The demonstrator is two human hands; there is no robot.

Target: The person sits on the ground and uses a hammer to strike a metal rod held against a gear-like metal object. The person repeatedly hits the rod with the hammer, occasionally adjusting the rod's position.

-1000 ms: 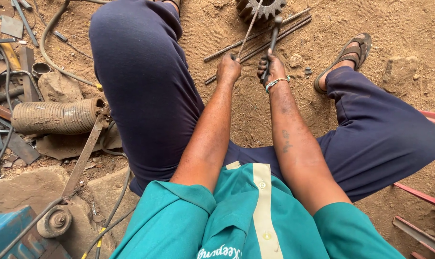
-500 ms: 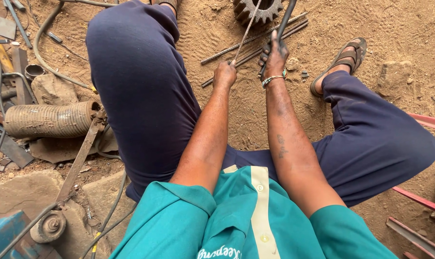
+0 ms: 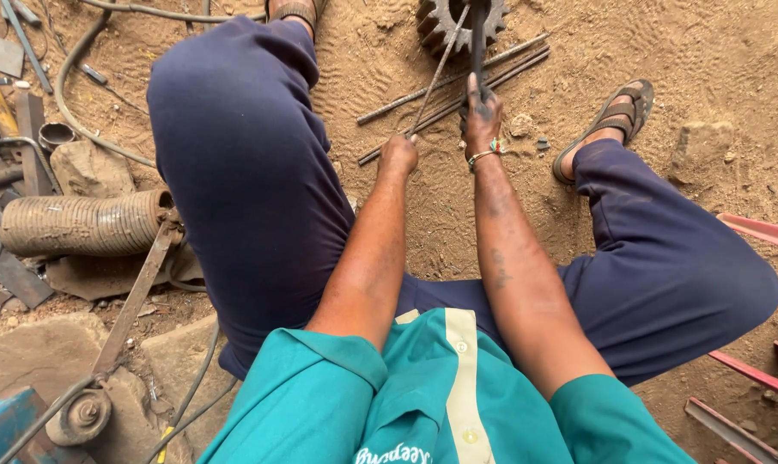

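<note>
I sit on sandy ground with both arms stretched forward between my knees. My left hand [image 3: 399,153] is closed around the near end of a thin metal rod [image 3: 434,76] that slants up towards a large toothed gear [image 3: 445,24] at the top edge. My right hand [image 3: 481,116], with a beaded bracelet at the wrist, grips a dark upright tool handle [image 3: 477,39] raised over the gear. Several long steel rods [image 3: 458,90] lie on the sand just beyond both hands.
A corrugated metal cylinder [image 3: 84,223] and a stone [image 3: 87,168] lie at the left among hoses and scrap. A flat bar [image 3: 136,296] leads to a small wheel [image 3: 80,415]. Red steel angle pieces [image 3: 758,230] lie at the right. My sandalled foot [image 3: 610,120] rests near the rods.
My right hand has lifted the dark tool from a slant to upright over the gear. The left hand has kept its hold on the thin rod. The view has shifted slightly.
</note>
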